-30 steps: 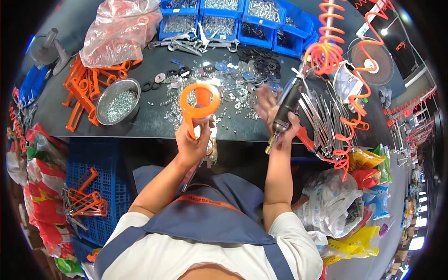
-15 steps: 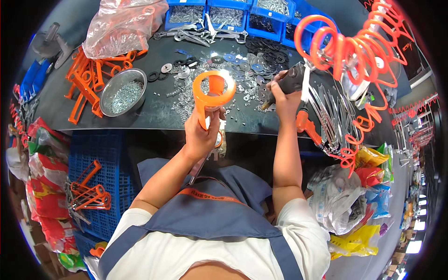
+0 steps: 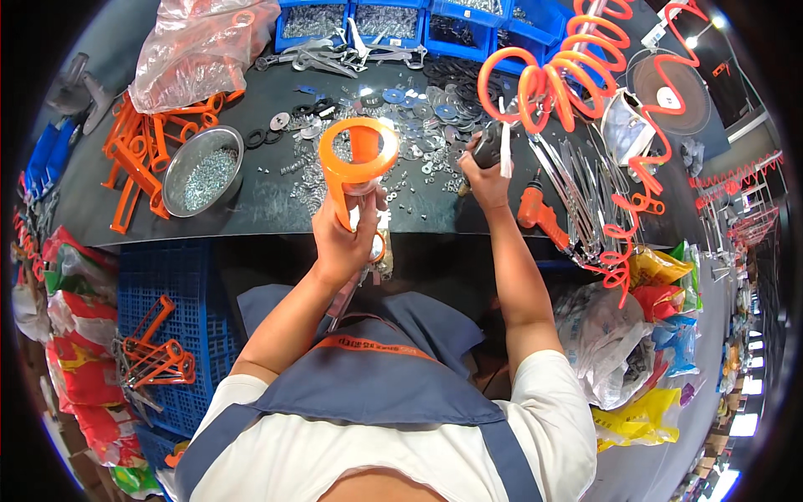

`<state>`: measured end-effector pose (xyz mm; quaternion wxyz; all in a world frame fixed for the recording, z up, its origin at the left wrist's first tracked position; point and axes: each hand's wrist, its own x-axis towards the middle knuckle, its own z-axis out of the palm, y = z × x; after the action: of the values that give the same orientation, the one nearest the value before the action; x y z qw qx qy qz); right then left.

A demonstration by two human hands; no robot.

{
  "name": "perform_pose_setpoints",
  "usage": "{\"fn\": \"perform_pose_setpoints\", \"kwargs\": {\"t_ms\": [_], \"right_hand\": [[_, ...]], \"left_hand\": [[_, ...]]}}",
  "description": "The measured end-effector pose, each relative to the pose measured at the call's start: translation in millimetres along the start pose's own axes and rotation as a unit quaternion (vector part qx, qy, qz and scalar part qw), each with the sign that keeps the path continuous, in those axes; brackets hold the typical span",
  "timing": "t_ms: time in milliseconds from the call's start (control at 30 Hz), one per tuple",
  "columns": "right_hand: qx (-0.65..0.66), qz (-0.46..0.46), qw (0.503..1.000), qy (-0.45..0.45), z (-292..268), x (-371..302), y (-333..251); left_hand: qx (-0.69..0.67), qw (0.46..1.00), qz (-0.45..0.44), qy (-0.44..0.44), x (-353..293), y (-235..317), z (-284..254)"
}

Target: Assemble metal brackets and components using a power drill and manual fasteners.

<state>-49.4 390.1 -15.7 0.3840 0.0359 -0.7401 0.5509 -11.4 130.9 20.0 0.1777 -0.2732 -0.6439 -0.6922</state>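
My left hand [image 3: 345, 236] is closed around an orange plastic part, a ring-ended frame [image 3: 333, 171], and holds it upright above the bench's front edge. Below that hand hangs more of the assembly, with metal and a second orange ring [image 3: 379, 247], partly hidden. My right hand [image 3: 483, 182] grips a black hand-held power tool [image 3: 488, 146], right of the loose washers; its working tip is hard to make out. A red coiled air hose [image 3: 548, 88] hangs just over this tool. Loose washers and springs [image 3: 427, 125] lie scattered beyond both hands.
A steel bowl of small hardware [image 3: 178, 203] stands left, beside piled orange frames [image 3: 138, 163]. Blue parts bins [image 3: 456, 52] line the back. Right of my right hand lie an orange power tool [image 3: 544, 219] and metal rods [image 3: 577, 188]. A blue crate [image 3: 159, 276] stands below left.
The whole view has shifted, so the bench things sit further left. The black tool has turned in my right hand and is seen more end-on. My left hand still holds the orange frame.
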Motion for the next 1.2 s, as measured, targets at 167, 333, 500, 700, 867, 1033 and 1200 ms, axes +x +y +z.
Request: {"fn": "perform_pose_setpoints", "kwargs": {"t_ms": [167, 333, 500, 700, 867, 1033, 1200], "right_hand": [[-0.072, 0.044, 0.996, 0.006, -5.9, 14.7, 6.5], [-0.131, -0.113, 0.985, 0.009, -6.4, -6.3, 4.3], [0.148, 0.025, 0.983, 0.103, 13.2, 8.1, -87.1], [0.4, -0.107, 0.91, 0.026, 50.0, 71.2, -246.6], [0.252, -0.064, 0.954, -0.148, 86.7, 68.6, -271.8], [0.19, -0.079, 0.96, -0.191, 111.4, 57.0, -257.6], [0.185, -0.038, 0.958, -0.214, 111.8, 57.9, -256.3]], "left_hand": [[0.015, 0.999, 0.033, -0.002, -0.4, -2.6, 0.5], [-0.013, 0.999, 0.034, -0.006, 7.9, -5.5, 4.2], [-0.004, 0.999, 0.018, -0.026, 5.1, -5.1, 0.5], [-0.015, 1.0, 0.003, -0.019, 6.6, 1.0, -0.5], [-0.019, 0.999, -0.021, -0.021, 5.0, -0.3, -0.2], [0.004, 1.0, -0.02, -0.012, 9.3, 2.7, 0.7], [0.04, 0.996, 0.075, 0.036, 7.6, -0.4, 4.6]]}}
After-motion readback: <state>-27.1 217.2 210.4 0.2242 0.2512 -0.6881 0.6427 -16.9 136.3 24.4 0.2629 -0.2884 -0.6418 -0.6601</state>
